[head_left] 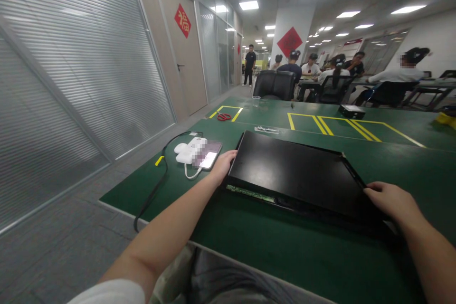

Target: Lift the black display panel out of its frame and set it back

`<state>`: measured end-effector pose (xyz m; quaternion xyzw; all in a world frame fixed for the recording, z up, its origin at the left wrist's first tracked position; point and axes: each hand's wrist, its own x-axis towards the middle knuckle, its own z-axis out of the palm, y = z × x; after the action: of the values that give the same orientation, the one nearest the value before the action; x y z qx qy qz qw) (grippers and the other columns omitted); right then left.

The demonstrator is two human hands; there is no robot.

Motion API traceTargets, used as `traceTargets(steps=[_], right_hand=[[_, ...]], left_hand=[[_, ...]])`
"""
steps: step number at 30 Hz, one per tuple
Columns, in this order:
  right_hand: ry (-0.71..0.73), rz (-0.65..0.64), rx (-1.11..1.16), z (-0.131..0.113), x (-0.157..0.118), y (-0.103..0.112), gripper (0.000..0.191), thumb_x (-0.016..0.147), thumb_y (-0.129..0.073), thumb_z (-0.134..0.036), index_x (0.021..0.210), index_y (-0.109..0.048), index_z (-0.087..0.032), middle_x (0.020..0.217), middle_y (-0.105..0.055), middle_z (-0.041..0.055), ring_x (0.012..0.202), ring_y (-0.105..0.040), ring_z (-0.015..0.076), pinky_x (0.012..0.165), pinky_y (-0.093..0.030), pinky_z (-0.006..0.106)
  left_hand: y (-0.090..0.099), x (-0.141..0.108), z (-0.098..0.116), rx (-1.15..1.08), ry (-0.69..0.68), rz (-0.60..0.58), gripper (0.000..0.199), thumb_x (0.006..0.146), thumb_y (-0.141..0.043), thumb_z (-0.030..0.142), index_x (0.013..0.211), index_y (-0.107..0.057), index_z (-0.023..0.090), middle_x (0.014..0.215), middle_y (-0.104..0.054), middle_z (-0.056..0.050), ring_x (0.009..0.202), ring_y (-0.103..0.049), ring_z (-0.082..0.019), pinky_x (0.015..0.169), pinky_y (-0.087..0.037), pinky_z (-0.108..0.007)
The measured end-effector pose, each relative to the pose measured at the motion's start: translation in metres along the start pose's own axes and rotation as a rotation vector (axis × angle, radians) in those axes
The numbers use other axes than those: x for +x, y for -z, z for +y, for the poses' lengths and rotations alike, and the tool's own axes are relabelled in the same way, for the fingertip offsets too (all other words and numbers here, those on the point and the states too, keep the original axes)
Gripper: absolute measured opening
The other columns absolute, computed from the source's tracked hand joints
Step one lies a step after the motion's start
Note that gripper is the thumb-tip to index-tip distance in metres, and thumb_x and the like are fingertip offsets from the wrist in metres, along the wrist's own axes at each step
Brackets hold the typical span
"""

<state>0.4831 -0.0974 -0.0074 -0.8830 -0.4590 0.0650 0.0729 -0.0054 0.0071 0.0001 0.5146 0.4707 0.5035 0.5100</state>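
A flat, black, box-like cover lies tilted over a dark frame on the green table. Along its near edge a strip of green circuit board shows through a gap. My left hand grips the cover's left edge, the fingertips partly hidden behind it. At the opposite side, my right hand is closed on the right edge with the thumb on top; its other fingers are mostly out of sight. Most of what lies beneath the cover is hidden.
Left of the cover lie a phone and a white device with a cable. A black cable hangs over the table edge. Red scissors, a plastic cup and a black box stand farther back. Several people sit beyond.
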Motion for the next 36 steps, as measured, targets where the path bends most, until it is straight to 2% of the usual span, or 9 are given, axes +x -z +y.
traceTargets(steps=[2, 6, 11, 16, 18, 25, 30, 32, 36], right_hand=[[-0.008, -0.001, 0.009, -0.002, -0.002, 0.001, 0.035, 0.085, -0.053, -0.04, 0.099, -0.079, -0.021, 0.106, -0.078, 0.0152, 0.1, -0.071, 0.0354, 0.082, -0.053, 0.041], [-0.005, 0.017, 0.033, -0.003, -0.006, 0.002, 0.032, 0.085, -0.054, -0.038, 0.095, -0.079, -0.021, 0.101, -0.078, 0.0152, 0.096, -0.071, 0.034, 0.079, -0.052, 0.04], [0.026, 0.035, 0.063, -0.001, -0.006, 0.0, 0.031, 0.086, -0.053, -0.036, 0.093, -0.08, -0.021, 0.1, -0.078, 0.016, 0.091, -0.071, 0.0328, 0.075, -0.051, 0.039], [0.035, 0.04, 0.073, 0.0, -0.006, -0.002, 0.032, 0.085, -0.054, -0.036, 0.095, -0.08, -0.02, 0.1, -0.078, 0.0171, 0.092, -0.071, 0.0332, 0.076, -0.051, 0.039], [0.037, 0.037, 0.081, 0.0, -0.007, -0.001, 0.032, 0.085, -0.054, -0.036, 0.095, -0.08, -0.02, 0.099, -0.078, 0.0171, 0.092, -0.072, 0.0328, 0.077, -0.051, 0.039], [0.029, 0.033, 0.144, 0.003, -0.002, -0.007, 0.038, 0.084, -0.053, -0.04, 0.101, -0.08, -0.018, 0.105, -0.077, 0.0178, 0.094, -0.072, 0.0337, 0.081, -0.055, 0.041], [0.039, 0.123, 0.218, 0.008, 0.007, -0.016, 0.062, 0.082, -0.055, -0.047, 0.132, -0.069, -0.013, 0.119, -0.075, 0.0184, 0.106, -0.072, 0.0359, 0.09, -0.056, 0.045], [0.037, 0.11, 0.224, 0.008, 0.009, -0.018, 0.061, 0.083, -0.054, -0.049, 0.13, -0.071, -0.013, 0.118, -0.076, 0.0183, 0.107, -0.072, 0.0361, 0.091, -0.056, 0.046], [0.047, 0.115, 0.26, 0.005, 0.01, -0.017, 0.051, 0.082, -0.056, -0.051, 0.112, -0.076, -0.016, 0.112, -0.077, 0.0167, 0.106, -0.072, 0.0366, 0.093, -0.056, 0.048]], left_hand=[[0.0, -0.004, 0.003, 0.037, -0.02, 0.003, 0.028, 0.076, -0.071, 0.039, 0.091, -0.083, 0.018, 0.107, -0.082, -0.007, 0.117, -0.068, -0.032, 0.1, -0.052, -0.04], [0.0, -0.011, 0.007, 0.017, 0.025, -0.16, 0.046, 0.064, -0.086, 0.041, 0.103, -0.082, 0.017, 0.11, -0.081, -0.01, 0.108, -0.072, -0.033, 0.098, -0.054, -0.043], [0.001, -0.012, 0.005, 0.029, 0.048, -0.166, 0.061, 0.058, -0.091, 0.045, 0.112, -0.081, 0.017, 0.115, -0.08, -0.012, 0.11, -0.073, -0.037, 0.102, -0.053, -0.05], [0.004, -0.008, 0.004, 0.212, -0.069, -0.058, 0.053, 0.058, -0.091, 0.042, 0.105, -0.083, 0.02, 0.139, -0.07, -0.014, 0.14, -0.056, -0.04, 0.121, -0.035, -0.051], [0.005, -0.007, 0.005, 0.251, -0.084, -0.056, 0.05, 0.06, -0.09, 0.04, 0.105, -0.083, 0.02, 0.149, -0.063, -0.015, 0.145, -0.051, -0.039, 0.124, -0.03, -0.05], [0.005, -0.008, 0.007, 0.249, -0.129, -0.104, 0.042, 0.066, -0.084, 0.036, 0.105, -0.084, 0.02, 0.16, -0.051, -0.014, 0.148, -0.047, -0.038, 0.122, -0.035, -0.047], [0.005, -0.006, 0.005, 0.192, -0.154, -0.12, 0.046, 0.063, -0.086, 0.038, 0.105, -0.084, 0.02, 0.162, -0.047, -0.014, 0.149, -0.046, -0.038, 0.122, -0.037, -0.046], [0.005, -0.006, 0.006, 0.169, -0.171, -0.133, 0.048, 0.062, -0.088, 0.039, 0.106, -0.083, 0.02, 0.163, -0.046, -0.015, 0.15, -0.044, -0.038, 0.122, -0.037, -0.045], [0.004, -0.008, 0.009, 0.118, -0.219, -0.173, 0.052, 0.065, -0.088, 0.041, 0.113, -0.082, 0.02, 0.164, -0.044, -0.014, 0.151, -0.042, -0.038, 0.122, -0.038, -0.045]])
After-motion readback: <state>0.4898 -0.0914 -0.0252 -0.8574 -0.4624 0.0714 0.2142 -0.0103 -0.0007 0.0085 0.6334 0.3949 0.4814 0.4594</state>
